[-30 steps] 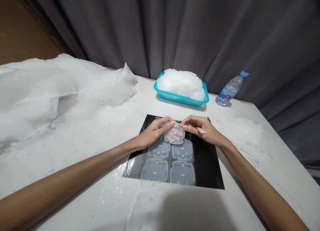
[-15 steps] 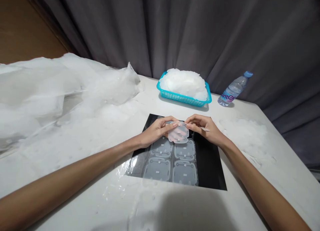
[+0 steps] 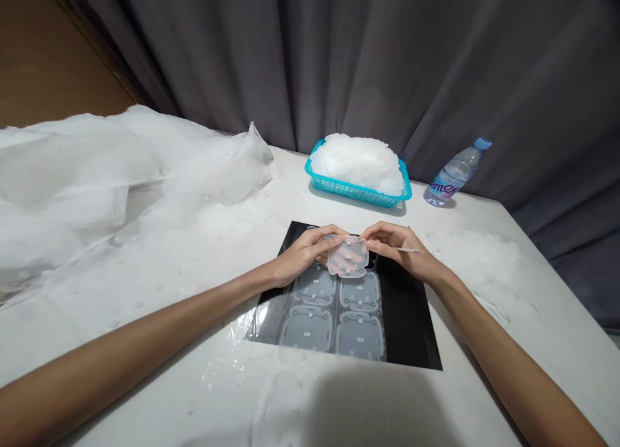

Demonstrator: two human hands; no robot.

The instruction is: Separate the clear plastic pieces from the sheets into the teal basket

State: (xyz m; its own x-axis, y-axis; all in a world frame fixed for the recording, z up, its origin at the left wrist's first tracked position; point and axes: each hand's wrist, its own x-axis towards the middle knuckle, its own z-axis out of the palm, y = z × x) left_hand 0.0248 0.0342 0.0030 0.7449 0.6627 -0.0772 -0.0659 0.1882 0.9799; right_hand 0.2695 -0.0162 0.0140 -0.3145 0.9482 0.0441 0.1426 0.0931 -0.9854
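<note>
Both my hands hold one small translucent square piece [image 3: 347, 258] above the far end of a black mat [image 3: 409, 324]. My left hand [image 3: 303, 253] pinches its left edge, and my right hand [image 3: 400, 247] pinches its right edge. A thin pale stick [image 3: 409, 249] also pokes out from the fingers of my right hand. Below the held piece, several similar translucent squares [image 3: 334, 311] lie in two columns on a clear film on the mat.
A turquoise basket [image 3: 358, 190] heaped with white translucent pieces stands behind the mat. A water bottle [image 3: 455, 173] lies at the right rear. Crumpled clear plastic [image 3: 97, 176] covers the table's left side. White scraps [image 3: 475, 259] lie to the right. A grey curtain hangs behind.
The view has shifted slightly. My right hand has turned so the thin stick points more to the right. The held piece stays between both hands.
</note>
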